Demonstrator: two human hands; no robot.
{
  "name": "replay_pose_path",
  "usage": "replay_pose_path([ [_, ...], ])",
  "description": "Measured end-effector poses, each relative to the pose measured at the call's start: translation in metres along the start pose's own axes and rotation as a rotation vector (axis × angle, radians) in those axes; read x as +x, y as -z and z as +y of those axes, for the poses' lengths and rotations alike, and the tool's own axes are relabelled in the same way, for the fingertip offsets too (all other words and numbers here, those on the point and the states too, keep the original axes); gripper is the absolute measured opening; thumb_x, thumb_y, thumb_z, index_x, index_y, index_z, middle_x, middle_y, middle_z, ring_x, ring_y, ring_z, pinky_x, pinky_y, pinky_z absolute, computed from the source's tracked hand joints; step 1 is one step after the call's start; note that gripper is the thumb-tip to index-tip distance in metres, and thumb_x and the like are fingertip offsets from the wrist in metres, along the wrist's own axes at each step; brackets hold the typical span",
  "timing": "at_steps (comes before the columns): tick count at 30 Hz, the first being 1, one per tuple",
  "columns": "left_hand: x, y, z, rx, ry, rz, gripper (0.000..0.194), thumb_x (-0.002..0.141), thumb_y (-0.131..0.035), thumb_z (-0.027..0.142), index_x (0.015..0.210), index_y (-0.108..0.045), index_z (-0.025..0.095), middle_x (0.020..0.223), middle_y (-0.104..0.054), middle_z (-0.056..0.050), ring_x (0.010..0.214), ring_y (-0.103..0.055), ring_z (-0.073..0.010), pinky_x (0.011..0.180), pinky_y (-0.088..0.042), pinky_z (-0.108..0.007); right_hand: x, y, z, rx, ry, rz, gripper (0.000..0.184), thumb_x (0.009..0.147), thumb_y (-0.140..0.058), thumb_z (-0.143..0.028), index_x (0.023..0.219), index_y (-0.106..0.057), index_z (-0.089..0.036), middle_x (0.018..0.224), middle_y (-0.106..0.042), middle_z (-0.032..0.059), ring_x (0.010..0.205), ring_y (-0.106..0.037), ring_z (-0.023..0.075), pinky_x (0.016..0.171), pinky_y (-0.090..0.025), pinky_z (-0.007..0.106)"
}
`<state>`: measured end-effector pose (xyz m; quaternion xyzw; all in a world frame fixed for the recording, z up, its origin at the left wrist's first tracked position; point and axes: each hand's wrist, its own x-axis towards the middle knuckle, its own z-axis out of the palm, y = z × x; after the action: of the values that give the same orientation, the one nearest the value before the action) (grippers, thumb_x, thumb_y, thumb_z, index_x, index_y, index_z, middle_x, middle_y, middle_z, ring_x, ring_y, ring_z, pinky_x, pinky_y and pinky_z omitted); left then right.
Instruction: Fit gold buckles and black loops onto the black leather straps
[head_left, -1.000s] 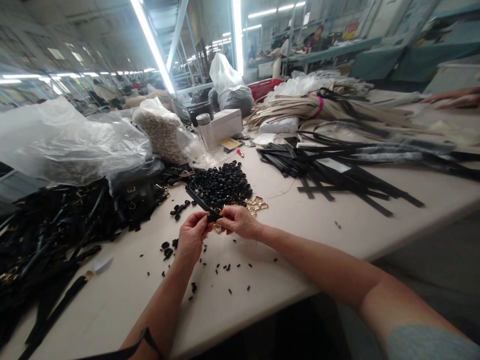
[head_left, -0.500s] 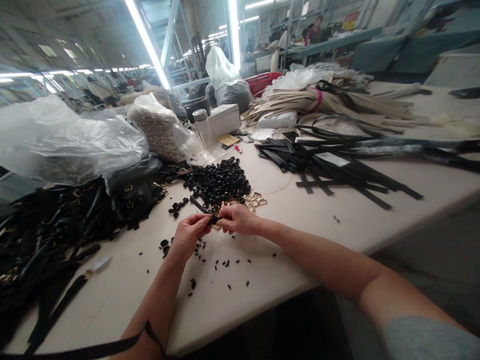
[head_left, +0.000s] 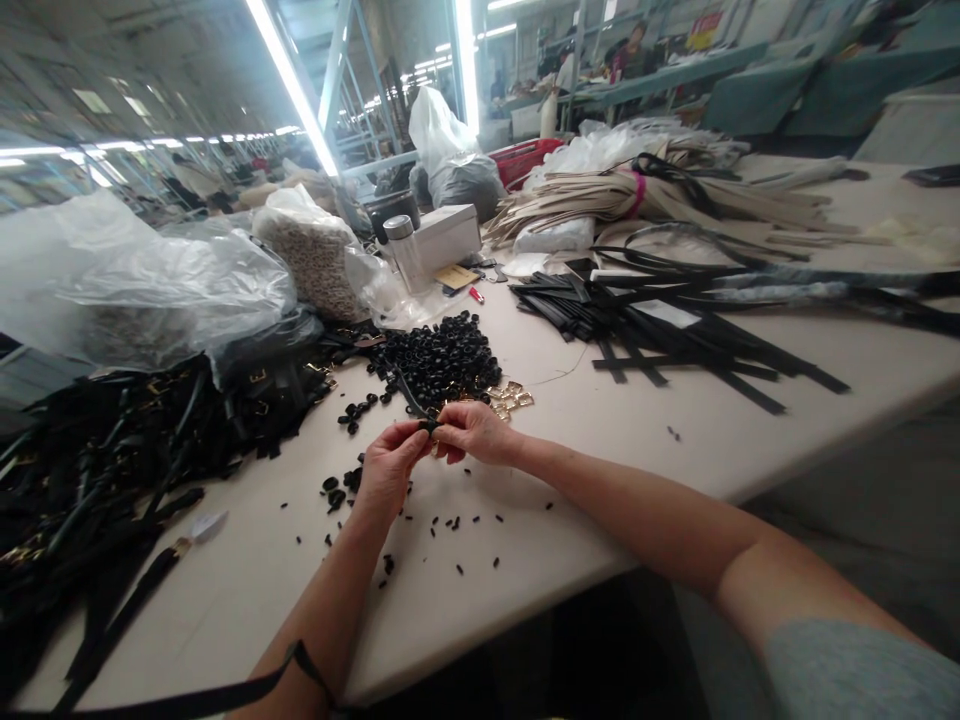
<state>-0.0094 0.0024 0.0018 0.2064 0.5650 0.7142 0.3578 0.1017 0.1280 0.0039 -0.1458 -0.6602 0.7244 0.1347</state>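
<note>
My left hand (head_left: pixel 393 460) and my right hand (head_left: pixel 476 433) meet over the table, both closed on a black strap (head_left: pixel 409 392). The strap's free end points up and away, and the part between my fingertips is mostly hidden. Just beyond the hands lies a heap of small black loops (head_left: pixel 442 350). Gold buckles (head_left: pixel 511 398) lie beside my right hand, partly covered by it. A few more black loops (head_left: pixel 335 490) rest left of my left wrist. Tiny black bits (head_left: pixel 453 523) are scattered on the tabletop nearer to me.
Black straps with gold buckles (head_left: pixel 97 480) pile up on the left, under clear plastic bags (head_left: pixel 135 280). Cut black strips (head_left: pixel 675 340) and a beige strip bundle (head_left: pixel 570 200) lie right. A jar (head_left: pixel 405 252) and white box (head_left: pixel 448 237) stand behind the loops. The table edge (head_left: pixel 540 608) runs near me.
My hands have shifted slightly, the left one a little up and right. The strap's free end now stands more steeply and further right. Both hands keep their hold.
</note>
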Motion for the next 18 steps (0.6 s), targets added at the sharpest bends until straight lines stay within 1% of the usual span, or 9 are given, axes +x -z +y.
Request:
replay_pose_path([
  [2,0.0004,0.0006,-0.0015,0.03,-0.01,-0.018,0.03,0.059,-0.085,0.028,0.083,-0.072,0.015,0.078,-0.072,-0.004,0.066,-0.063,-0.012,0.068,-0.051,-0.025,0.0005,-0.0014,0.0011,0.011,-0.015,0.002,0.012,0.081,-0.062,-0.024,0.077,-0.056,-0.014,0.062,-0.066,-0.0004,0.05,-0.063,0.0088,0.049,-0.052,0.018],
  [4,0.0006,0.0014,-0.002,0.1,-0.036,-0.019,0.028,0.063,-0.083,0.028,0.085,-0.072,0.015,0.077,-0.072,-0.004,0.065,-0.062,-0.0119,0.064,-0.049,-0.023,0.0016,-0.0033,0.002,0.043,-0.033,-0.006,0.003,0.082,-0.059,-0.017,0.082,-0.058,-0.014,0.067,-0.068,-0.0001,0.055,-0.065,0.0087,0.053,-0.054,0.019],
  [6,0.0006,0.0019,-0.0019,0.17,-0.071,-0.007,0.027,0.064,-0.083,0.029,0.084,-0.072,0.015,0.075,-0.071,-0.003,0.063,-0.06,-0.011,0.061,-0.046,-0.022,0.0026,-0.0052,0.0024,0.077,-0.052,-0.016,0.009,0.081,-0.056,-0.01,0.088,-0.06,-0.014,0.07,-0.068,-0.0003,0.059,-0.066,0.0083,0.058,-0.055,0.019],
  [9,0.0,0.0006,-0.0016,0.239,-0.103,0.003,0.026,0.063,-0.083,0.03,0.082,-0.073,0.015,0.071,-0.069,-0.002,0.059,-0.056,-0.01,0.058,-0.045,-0.022,0.0029,-0.0065,0.0024,0.093,-0.048,-0.045,0.018,0.079,-0.054,-0.005,0.092,-0.061,-0.013,0.069,-0.067,-0.0011,0.062,-0.067,0.0084,0.063,-0.056,0.018],
  [12,-0.0014,-0.0031,-0.0022,0.272,-0.121,-0.011,0.027,0.061,-0.083,0.03,0.082,-0.073,0.016,0.072,-0.069,-0.002,0.061,-0.058,-0.0124,0.061,-0.048,-0.025,0.0021,-0.0053,0.0024,0.071,-0.045,-0.063,0.012,0.078,-0.059,-0.01,0.09,-0.061,-0.012,0.069,-0.068,0.0002,0.062,-0.066,0.0095,0.061,-0.055,0.019],
  [13,-0.0018,-0.0042,-0.0026,0.285,-0.133,-0.019,0.028,0.061,-0.083,0.03,0.082,-0.073,0.016,0.075,-0.069,-0.003,0.064,-0.059,-0.0136,0.064,-0.049,-0.026,0.0018,-0.0046,0.0023,0.056,-0.051,-0.048,0.009,0.08,-0.061,-0.014,0.088,-0.061,-0.012,0.067,-0.067,0.0005,0.06,-0.065,0.0095,0.058,-0.055,0.019],
  [15,-0.0022,-0.005,-0.0034,0.309,-0.15,-0.04,0.029,0.061,-0.083,0.029,0.085,-0.073,0.015,0.08,-0.07,-0.004,0.07,-0.061,-0.0153,0.07,-0.05,-0.028,0.0012,-0.003,0.0014,0.016,-0.053,-0.004,0.01,0.083,-0.061,-0.021,0.085,-0.06,-0.011,0.063,-0.066,0.0005,0.055,-0.063,0.009,0.052,-0.053,0.017],
  [16,-0.002,-0.0043,-0.0034,0.311,-0.145,-0.05,0.029,0.062,-0.082,0.03,0.086,-0.073,0.015,0.081,-0.07,-0.004,0.072,-0.061,-0.0152,0.071,-0.05,-0.028,0.0008,-0.0022,0.0004,0.004,-0.049,0.013,0.011,0.084,-0.06,-0.023,0.084,-0.06,-0.011,0.062,-0.065,0.0006,0.053,-0.063,0.0086,0.05,-0.052,0.017],
  [18,-0.0007,-0.0008,-0.0018,0.269,-0.105,-0.047,0.028,0.066,-0.08,0.031,0.087,-0.071,0.015,0.076,-0.069,-0.003,0.067,-0.06,-0.0129,0.067,-0.049,-0.025,-0.0003,-0.0009,-0.0028,0.009,-0.039,0.019,0.012,0.086,-0.059,-0.024,0.082,-0.059,-0.012,0.063,-0.066,0.0011,0.052,-0.062,0.0081,0.049,-0.051,0.016],
])
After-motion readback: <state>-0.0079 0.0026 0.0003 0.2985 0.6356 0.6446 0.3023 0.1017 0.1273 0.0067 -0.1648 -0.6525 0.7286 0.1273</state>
